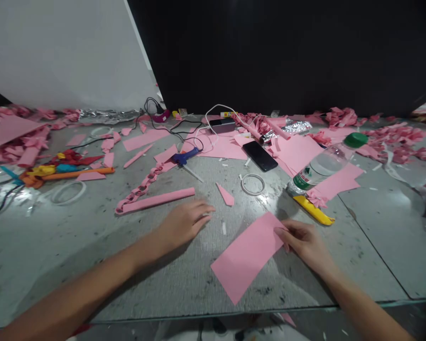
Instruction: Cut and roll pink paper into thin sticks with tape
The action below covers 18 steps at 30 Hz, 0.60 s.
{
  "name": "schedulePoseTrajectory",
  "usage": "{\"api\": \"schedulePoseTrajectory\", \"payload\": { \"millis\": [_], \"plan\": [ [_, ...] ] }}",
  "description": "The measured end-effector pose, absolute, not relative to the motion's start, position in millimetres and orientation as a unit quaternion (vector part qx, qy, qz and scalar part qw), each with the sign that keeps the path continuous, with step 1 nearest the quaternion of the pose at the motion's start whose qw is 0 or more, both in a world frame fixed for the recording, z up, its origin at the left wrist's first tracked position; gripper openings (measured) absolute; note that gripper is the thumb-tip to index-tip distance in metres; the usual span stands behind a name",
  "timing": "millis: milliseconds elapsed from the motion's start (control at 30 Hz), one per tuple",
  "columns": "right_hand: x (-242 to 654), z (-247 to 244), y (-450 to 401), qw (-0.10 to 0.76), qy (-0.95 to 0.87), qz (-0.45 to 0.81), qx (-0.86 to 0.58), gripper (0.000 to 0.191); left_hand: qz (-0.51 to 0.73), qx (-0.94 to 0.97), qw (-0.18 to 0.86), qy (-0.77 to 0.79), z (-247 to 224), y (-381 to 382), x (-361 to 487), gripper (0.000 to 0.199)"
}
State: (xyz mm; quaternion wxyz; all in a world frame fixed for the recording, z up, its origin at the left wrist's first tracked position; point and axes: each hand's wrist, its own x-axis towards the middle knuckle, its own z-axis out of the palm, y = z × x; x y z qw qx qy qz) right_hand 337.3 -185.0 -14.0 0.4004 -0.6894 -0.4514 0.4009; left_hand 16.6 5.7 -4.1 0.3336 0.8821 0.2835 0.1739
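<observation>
My right hand [301, 241] pinches the upper right corner of a pink rectangular sheet of paper [246, 255], which slants over the near part of the table. To its left, my left hand [190, 218] hovers or rests by the tabletop with its fingers stretched out and nothing in them. Just beyond that hand lies a rolled pink paper tube [159, 200], joined at its left end to a pink paper chain [140, 188]. A small pointed pink paper piece [226, 194] lies between the hands, farther back.
A water bottle [323, 166] with a green cap leans at the right, above a yellow cutter [314, 210]. Behind are a black phone [260, 156], a tape roll [253, 184] and a blue glue gun [185, 156] with its cable. Pink scraps [344, 117] line the back.
</observation>
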Motion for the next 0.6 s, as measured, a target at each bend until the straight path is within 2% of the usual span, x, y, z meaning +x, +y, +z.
{"api": "schedulePoseTrajectory", "payload": {
  "millis": [200,267,333,400,533,600],
  "plan": [
    [335.7,-16.4,-181.6,0.456,-0.420,0.413,-0.667,0.040,0.107,0.976,0.117,0.152,-13.8,34.1,56.2,0.037],
    [336.0,-16.6,-181.1,0.485,-0.400,0.418,-0.656,0.039,0.103,0.980,0.087,0.148,-13.7,37.0,61.9,0.039],
    [336.8,-16.6,-181.7,0.508,-0.383,0.420,-0.647,0.037,0.126,0.971,0.101,0.174,-10.2,34.1,61.6,0.040],
    [336.6,-17.7,-182.0,0.530,-0.375,0.425,-0.632,0.035,0.170,0.944,0.189,0.212,-3.9,25.1,57.5,0.039],
    [332.8,-22.8,-178.3,0.571,-0.352,0.439,-0.597,0.032,0.260,0.753,0.496,0.347,5.6,-0.3,48.5,0.049],
    [331.3,-23.3,-175.0,0.562,-0.357,0.453,-0.593,0.034,0.276,0.652,0.600,0.374,4.0,-8.6,46.0,0.049]
  ]
}}
